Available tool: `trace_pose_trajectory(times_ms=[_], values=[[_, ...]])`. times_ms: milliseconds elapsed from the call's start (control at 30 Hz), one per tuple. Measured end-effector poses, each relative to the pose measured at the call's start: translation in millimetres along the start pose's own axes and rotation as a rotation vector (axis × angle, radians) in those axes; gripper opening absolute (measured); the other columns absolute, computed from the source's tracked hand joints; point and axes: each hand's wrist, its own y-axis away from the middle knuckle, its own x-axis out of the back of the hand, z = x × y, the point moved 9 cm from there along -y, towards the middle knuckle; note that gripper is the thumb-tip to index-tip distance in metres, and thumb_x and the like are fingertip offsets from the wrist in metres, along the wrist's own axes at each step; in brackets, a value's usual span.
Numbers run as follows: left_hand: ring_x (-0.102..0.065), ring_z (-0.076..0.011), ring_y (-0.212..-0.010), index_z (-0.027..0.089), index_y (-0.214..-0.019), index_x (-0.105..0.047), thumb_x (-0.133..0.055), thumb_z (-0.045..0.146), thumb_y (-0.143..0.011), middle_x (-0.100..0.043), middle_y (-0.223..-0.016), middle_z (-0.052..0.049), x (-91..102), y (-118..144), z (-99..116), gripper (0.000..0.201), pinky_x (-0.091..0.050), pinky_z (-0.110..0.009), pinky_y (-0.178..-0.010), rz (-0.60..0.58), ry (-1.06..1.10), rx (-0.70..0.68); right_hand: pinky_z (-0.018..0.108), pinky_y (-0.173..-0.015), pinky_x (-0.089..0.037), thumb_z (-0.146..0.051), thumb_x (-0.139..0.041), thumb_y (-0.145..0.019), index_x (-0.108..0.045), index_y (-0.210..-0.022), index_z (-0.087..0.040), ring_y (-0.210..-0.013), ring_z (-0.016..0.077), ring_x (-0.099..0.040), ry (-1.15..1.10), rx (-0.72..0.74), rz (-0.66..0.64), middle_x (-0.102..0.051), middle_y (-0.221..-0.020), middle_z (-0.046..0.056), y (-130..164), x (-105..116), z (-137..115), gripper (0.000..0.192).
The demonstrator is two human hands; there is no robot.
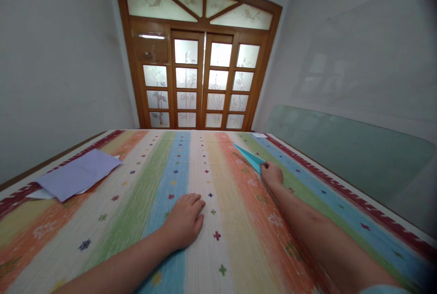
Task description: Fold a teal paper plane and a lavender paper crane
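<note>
My right hand (272, 174) reaches far forward over the striped mat (191, 185) and pinches the rear end of a teal paper plane (251, 157), whose nose points away to the upper left. The plane lies low over the mat's orange and green stripes. My left hand (184, 221) rests palm down on the mat near the blue and white stripes, fingers together and loosely curled, holding nothing.
A stack of lavender and white paper sheets (77, 175) lies at the mat's left edge. Wooden glazed double doors (201, 80) stand beyond the far end. A pale green panel (341, 148) leans along the right wall.
</note>
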Motion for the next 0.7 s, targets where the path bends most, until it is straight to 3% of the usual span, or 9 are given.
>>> trace_pose_trajectory(times_ms=[267, 367, 567, 700], values=[[-0.049, -0.0277, -0.127, 0.021, -0.125, -0.059, -0.051, 0.025, -0.089, -0.057, -0.136, -0.011, -1.3, -0.2, 1.6, 0.037, -0.035, -0.050, -0.112, -0.003, -0.014, 0.007, 0.040, -0.087, -0.052, -0.033, -0.056, -0.096, -0.065, -0.117, -0.016, -0.102, 0.0243, -0.063, 0.045, -0.123, -0.022, -0.064, -0.117, 0.013, -43.2, -15.9, 15.8, 0.028], [-0.049, -0.0277, -0.128, 0.020, -0.125, -0.058, -0.051, 0.025, -0.090, -0.056, -0.137, -0.011, -2.2, -0.4, 1.5, 0.037, -0.035, -0.050, -0.112, -0.010, -0.018, 0.013, 0.040, -0.086, -0.047, -0.029, -0.050, -0.097, -0.064, -0.124, -0.016, -0.106, 0.0291, -0.062, 0.045, -0.148, 0.018, -0.065, -0.118, 0.019, -49.2, -13.6, 18.1, 0.033], [-0.048, -0.0278, -0.128, 0.021, -0.126, -0.058, -0.051, 0.026, -0.090, -0.056, -0.138, -0.011, -1.2, -1.2, 2.5, 0.037, -0.034, -0.050, -0.113, -0.030, -0.028, 0.016, 0.042, -0.085, -0.037, -0.028, -0.040, -0.096, -0.042, -0.148, -0.011, -0.113, 0.0339, -0.055, 0.067, -0.124, 0.130, -0.055, -0.127, 0.030, -42.2, -3.5, 10.6, 0.054], [-0.049, -0.0286, -0.129, 0.020, -0.126, -0.058, -0.049, 0.028, -0.092, -0.056, -0.138, -0.011, -0.5, -1.8, 4.0, 0.036, -0.035, -0.050, -0.112, -0.044, -0.072, 0.029, 0.046, -0.088, -0.033, -0.023, -0.042, -0.093, -0.041, -0.147, -0.011, -0.116, 0.0372, -0.050, 0.132, 0.024, 0.181, -0.054, -0.127, 0.030, -25.1, 0.3, -12.6, 0.055]])
